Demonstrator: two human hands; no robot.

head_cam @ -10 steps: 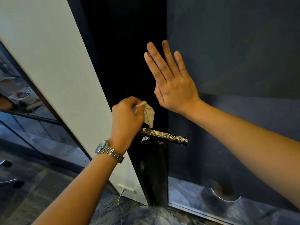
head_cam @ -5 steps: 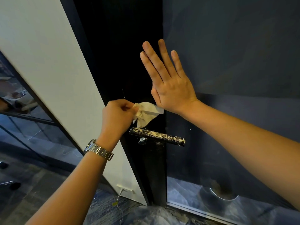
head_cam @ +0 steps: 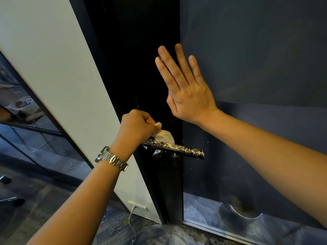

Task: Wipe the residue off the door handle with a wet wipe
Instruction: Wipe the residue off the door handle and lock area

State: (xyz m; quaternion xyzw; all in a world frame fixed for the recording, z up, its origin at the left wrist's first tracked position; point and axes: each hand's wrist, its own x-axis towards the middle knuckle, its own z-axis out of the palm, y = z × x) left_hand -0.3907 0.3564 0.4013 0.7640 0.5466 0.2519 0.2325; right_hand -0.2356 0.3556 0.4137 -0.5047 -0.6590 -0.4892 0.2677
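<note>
Door handle, speckled with residue, touches the wet wipe pinched in the left hand fingers; right hand spread flat on the door.

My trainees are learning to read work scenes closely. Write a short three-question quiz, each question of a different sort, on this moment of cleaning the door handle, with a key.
1. True or false: the right hand is gripping the door handle.
2. What does the left hand hold? A) a sponge B) a wet wipe C) a brush
3. Fill in: the pale residue on the handle is ____ there along its length.

Key
1. False: it rests flat and open against the door, above the handle.
2. B
3. still
</note>
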